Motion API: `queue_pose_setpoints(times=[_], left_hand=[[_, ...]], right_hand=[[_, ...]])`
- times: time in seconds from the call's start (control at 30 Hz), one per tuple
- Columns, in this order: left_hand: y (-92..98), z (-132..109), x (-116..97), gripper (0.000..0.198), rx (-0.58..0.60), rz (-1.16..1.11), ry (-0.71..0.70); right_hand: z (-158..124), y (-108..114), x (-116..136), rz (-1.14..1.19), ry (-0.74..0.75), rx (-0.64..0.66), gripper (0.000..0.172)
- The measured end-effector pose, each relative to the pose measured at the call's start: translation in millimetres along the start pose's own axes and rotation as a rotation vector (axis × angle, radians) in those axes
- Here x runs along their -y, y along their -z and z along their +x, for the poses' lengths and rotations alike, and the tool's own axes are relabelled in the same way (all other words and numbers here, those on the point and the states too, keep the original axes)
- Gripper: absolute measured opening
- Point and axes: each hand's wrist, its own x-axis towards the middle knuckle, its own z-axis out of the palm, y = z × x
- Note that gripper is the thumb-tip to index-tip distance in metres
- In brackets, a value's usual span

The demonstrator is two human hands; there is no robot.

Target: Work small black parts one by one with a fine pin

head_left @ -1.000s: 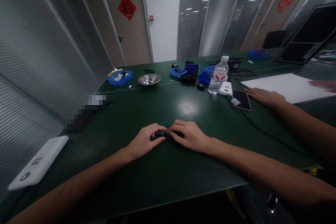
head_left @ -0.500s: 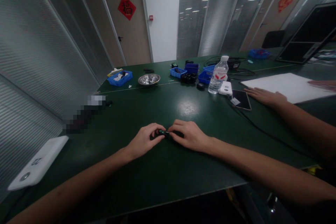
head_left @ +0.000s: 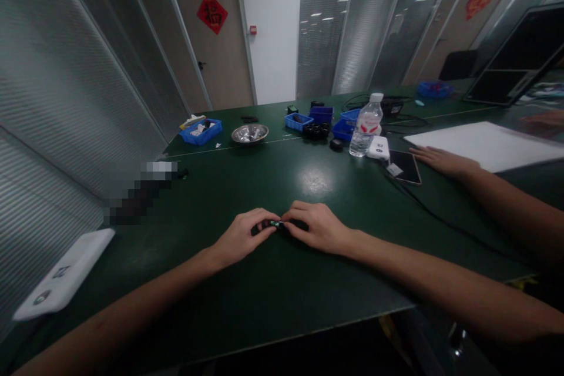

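Close together over the table's near half are my left hand (head_left: 244, 236) and my right hand (head_left: 318, 228), fingertips almost meeting. My left thumb and fingers pinch a small dark piece with green on it (head_left: 274, 223); its kind is too small to make out. The right thumb and index finger close on the right end of the same piece, where a light, thin bit shows. What lies between the right fingertips is mostly hidden. Dark green tabletop (head_left: 282, 294) surrounds both hands.
Beyond my hands stand a metal bowl (head_left: 249, 134), blue trays (head_left: 201, 131) and a water bottle (head_left: 367, 125). To the right, a co-worker's hand (head_left: 445, 161) rests by a white sheet (head_left: 489, 144) and a phone-like slab (head_left: 404, 167). A white device (head_left: 66, 273) lies left.
My fingertips have drawn slightly closer together around the small piece, which sits a little further right. The co-worker's far hand at the right edge has shifted up.
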Motion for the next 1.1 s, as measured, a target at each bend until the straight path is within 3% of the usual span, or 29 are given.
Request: queue_pose_setpoints(times=[0.7, 1.1], left_hand=[[-3.4, 0.8, 8.1, 0.019, -0.098, -0.196, 0.076], [1.4, 0.7, 6.0, 0.015, -0.117, 0.014, 0.076]], right_hand=[[1.1, 1.6, 0.7, 0.012, -0.028, 0.009, 0.025], [1.1, -0.9, -1.6, -0.031, -0.088, 0.014, 0.021]])
